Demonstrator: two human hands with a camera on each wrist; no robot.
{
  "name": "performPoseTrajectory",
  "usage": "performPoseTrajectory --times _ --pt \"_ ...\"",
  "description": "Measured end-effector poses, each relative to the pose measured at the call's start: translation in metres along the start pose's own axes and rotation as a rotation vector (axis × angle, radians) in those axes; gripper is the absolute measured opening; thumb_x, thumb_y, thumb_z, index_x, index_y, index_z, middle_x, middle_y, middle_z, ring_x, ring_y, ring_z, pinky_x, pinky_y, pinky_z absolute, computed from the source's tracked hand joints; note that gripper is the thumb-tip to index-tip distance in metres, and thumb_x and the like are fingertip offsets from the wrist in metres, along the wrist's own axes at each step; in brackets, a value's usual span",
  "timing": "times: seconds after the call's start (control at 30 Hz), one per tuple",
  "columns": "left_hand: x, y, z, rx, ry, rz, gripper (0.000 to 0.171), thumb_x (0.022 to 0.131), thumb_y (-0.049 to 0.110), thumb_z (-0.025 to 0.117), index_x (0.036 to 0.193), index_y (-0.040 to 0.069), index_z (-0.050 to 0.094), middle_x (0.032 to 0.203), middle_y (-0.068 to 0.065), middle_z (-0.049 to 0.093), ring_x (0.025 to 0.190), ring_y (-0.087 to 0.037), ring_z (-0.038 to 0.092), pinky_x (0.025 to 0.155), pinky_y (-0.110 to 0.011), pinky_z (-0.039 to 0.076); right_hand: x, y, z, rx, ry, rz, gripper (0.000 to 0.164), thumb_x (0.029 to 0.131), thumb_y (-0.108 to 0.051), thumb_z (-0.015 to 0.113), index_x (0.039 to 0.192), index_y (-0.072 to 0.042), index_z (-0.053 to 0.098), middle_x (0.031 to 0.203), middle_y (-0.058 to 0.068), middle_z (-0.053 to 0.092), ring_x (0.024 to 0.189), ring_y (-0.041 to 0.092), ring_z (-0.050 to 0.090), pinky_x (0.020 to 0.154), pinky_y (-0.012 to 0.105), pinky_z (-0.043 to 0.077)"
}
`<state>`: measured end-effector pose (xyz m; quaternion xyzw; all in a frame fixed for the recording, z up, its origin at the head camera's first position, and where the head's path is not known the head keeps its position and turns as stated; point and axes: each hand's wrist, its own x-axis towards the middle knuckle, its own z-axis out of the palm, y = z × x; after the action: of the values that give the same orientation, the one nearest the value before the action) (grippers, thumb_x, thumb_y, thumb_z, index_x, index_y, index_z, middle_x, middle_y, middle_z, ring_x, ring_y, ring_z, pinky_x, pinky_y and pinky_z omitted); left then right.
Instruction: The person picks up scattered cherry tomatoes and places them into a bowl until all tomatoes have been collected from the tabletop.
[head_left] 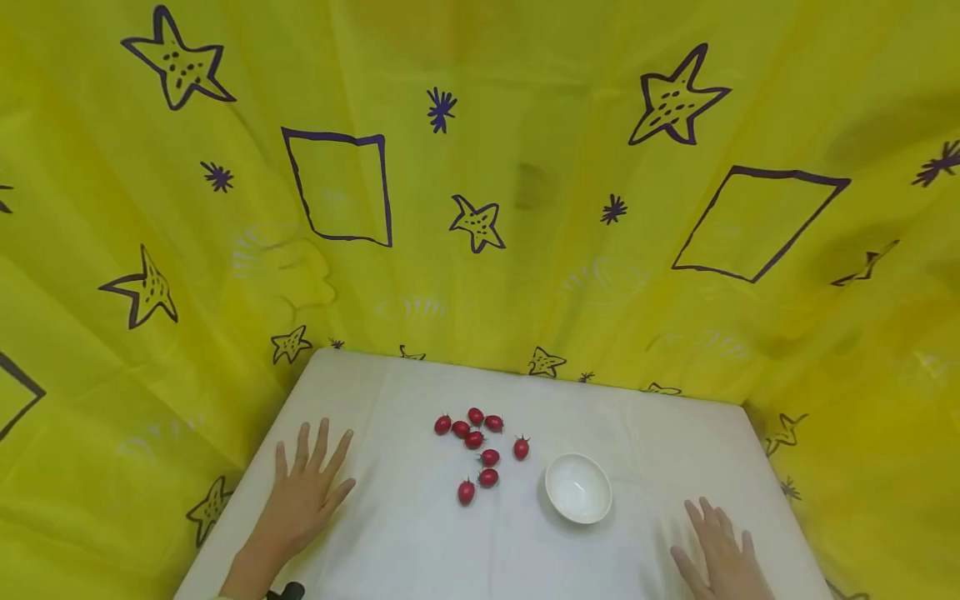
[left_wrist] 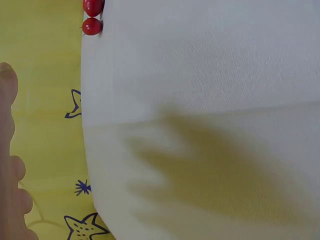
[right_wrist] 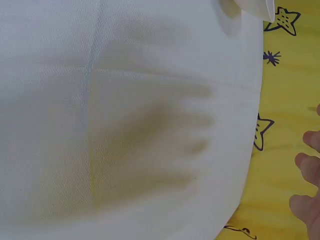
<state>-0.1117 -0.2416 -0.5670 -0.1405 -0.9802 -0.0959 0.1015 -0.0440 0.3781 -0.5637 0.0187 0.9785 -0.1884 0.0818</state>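
Note:
Both hands hover palm down with spread fingers and hold nothing. My left hand [head_left: 302, 493] is over the left side of the white table, left of several small red cherry tomatoes [head_left: 474, 439] with green stems. On the right side is my right hand [head_left: 723, 554], with a white round bowl [head_left: 578, 489] to its left. Nothing shows inside the bowl. In the left wrist view, fingertips [left_wrist: 19, 167] line the left edge and two tomatoes [left_wrist: 92, 26] appear at the top. The right wrist view has fingertips [right_wrist: 311, 167] at its right edge and part of the bowl [right_wrist: 258, 7] at the top.
A yellow curtain [head_left: 525, 283] printed with dark stars and frames encloses the back and sides of the white table [head_left: 397, 533]. Soft hand shadows fall on the tabletop. A black strap piece [head_left: 288, 591] shows by the left wrist.

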Motion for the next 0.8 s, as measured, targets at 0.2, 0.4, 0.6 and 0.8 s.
performPoseTrajectory --times 0.2,0.4,0.6,0.8 --pt "0.001 0.007 -0.003 0.003 -0.006 -0.004 0.077 0.102 0.049 0.06 0.166 0.022 0.027 0.172 -0.023 0.021 0.157 -0.048 0.023 0.121 -0.075 0.019 -0.003 -0.008 -0.005 -0.077 0.046 0.042 0.08 0.107 -0.057 0.047 0.155 0.005 0.034 0.155 0.038 0.038 0.14 0.06 0.039 0.117 0.078 0.014" --pt "0.001 0.015 -0.001 -0.017 0.129 0.04 0.072 0.096 0.044 0.069 0.157 0.014 0.046 0.16 -0.015 0.05 0.144 -0.039 0.051 0.116 -0.064 0.035 -0.006 -0.018 -0.001 -0.004 0.112 0.064 0.062 0.109 -0.042 0.05 0.149 0.004 0.045 0.145 0.034 0.054 0.129 0.056 0.053 0.11 0.072 0.035" --pt "0.002 0.024 0.008 -0.119 0.297 0.124 0.059 0.092 0.034 0.076 0.143 0.009 0.062 0.136 -0.013 0.071 0.122 -0.037 0.068 0.108 -0.062 0.041 -0.007 -0.027 0.016 0.149 0.215 0.034 0.05 0.109 -0.032 0.053 0.148 0.0 0.049 0.133 0.033 0.063 0.121 0.057 0.059 0.094 0.07 0.049" --pt "0.003 0.034 0.021 -0.191 0.394 0.173 0.047 0.1 0.04 0.067 0.135 0.009 0.068 0.124 -0.01 0.076 0.111 -0.033 0.07 0.097 -0.059 0.05 -0.002 -0.039 0.04 0.287 0.419 -0.041 0.036 0.107 -0.018 0.058 0.139 -0.003 0.06 0.128 0.024 0.07 0.109 0.004 0.07 0.097 0.014 0.05"
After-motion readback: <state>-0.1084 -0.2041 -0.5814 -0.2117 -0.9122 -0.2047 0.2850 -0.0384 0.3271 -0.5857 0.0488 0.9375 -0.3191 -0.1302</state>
